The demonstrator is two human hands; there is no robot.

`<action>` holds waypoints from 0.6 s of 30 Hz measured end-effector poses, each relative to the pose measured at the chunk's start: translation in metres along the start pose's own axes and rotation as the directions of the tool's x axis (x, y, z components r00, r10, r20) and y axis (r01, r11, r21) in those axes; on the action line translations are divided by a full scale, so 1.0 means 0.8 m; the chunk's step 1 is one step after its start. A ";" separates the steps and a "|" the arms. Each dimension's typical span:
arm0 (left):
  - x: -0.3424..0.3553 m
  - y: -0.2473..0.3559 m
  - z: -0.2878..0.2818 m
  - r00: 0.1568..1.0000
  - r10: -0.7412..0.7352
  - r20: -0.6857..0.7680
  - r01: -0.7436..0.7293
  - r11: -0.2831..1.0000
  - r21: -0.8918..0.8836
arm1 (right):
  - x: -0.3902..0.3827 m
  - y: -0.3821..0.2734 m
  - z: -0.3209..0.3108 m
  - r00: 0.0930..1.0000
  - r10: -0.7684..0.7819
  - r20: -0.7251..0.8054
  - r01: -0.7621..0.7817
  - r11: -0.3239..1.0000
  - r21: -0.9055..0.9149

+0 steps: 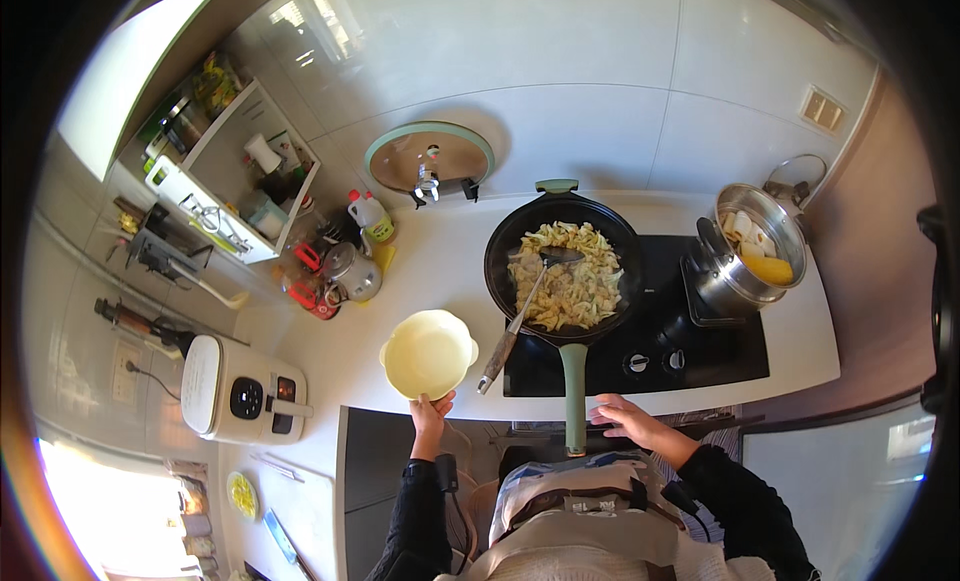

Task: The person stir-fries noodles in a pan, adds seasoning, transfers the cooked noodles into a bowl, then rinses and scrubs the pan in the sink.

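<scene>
Your pale top sat nearest the camera, along the bottom edge. Your left hand gripped the near rim of a pale yellow bowl, out by the front edge of the white table, left of the pan; couldn't tell whether the bowl rested on the table or was held just above it. Your right hand had loosely spread fingers and held nothing, just beside the green pan handle, no contact visible.

Progress: chopping looked finished for this dish. Pale, cut-up food lay spread over the base of the black pan, lightly browned in places, so probably well into cooking; couldn't tell if it was done or if the burner was lit. You had the spatula lying in the pan, head on the food, handle over the rim. Pan lid was off, standing by the wall.

Left, as a judgement: your bowl looked empty, so moving food across seemed not yet done. Small dish of yellow bits stood beside the cutting board, apparently unused. Steel pot at far right held yellow and whitish pieces.
</scene>
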State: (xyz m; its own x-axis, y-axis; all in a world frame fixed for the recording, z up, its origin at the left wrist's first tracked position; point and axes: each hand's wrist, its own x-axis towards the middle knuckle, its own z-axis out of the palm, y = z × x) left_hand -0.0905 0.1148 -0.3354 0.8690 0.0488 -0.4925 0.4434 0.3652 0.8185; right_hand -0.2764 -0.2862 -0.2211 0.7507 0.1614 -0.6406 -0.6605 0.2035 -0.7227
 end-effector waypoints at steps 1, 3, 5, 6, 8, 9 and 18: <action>0.009 0.000 0.002 1.000 0.023 0.018 -0.023 1.000 0.002 | 0.006 0.001 0.013 0.999 -0.034 0.042 0.033 0.999 0.019; 0.025 0.001 0.004 0.999 0.018 0.028 -0.019 1.000 0.010 | 0.014 -0.001 0.038 0.991 -0.090 0.094 0.084 0.994 0.070; 0.040 0.005 0.004 1.000 -0.002 0.026 0.002 1.000 0.018 | 0.013 -0.001 0.060 0.993 -0.093 0.078 0.083 0.989 0.126; 0.047 0.008 0.002 0.998 -0.003 0.057 0.002 1.000 0.021 | 0.013 -0.003 0.069 0.988 -0.121 0.095 0.102 0.978 0.183; 0.061 0.015 -0.006 0.997 -0.028 0.076 0.025 0.999 0.042 | 0.016 -0.004 0.086 0.992 -0.124 0.033 0.111 0.956 0.272; 0.070 0.024 -0.015 0.993 -0.071 0.094 0.062 0.993 0.096 | 0.016 -0.001 0.094 0.993 -0.119 0.006 0.111 0.942 0.317; 0.163 0.138 -0.101 0.984 -0.105 0.142 -0.018 0.737 0.675 | 0.016 0.018 0.102 0.981 -0.160 -0.106 0.192 0.834 0.518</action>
State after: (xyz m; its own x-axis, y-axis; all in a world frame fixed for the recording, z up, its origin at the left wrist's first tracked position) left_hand 0.0539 0.2368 -0.3334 0.8398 -0.1220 -0.5290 0.4594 -0.3594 0.8123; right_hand -0.2749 -0.2025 -0.2188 0.8410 0.0237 -0.5405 -0.3997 0.7006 -0.5911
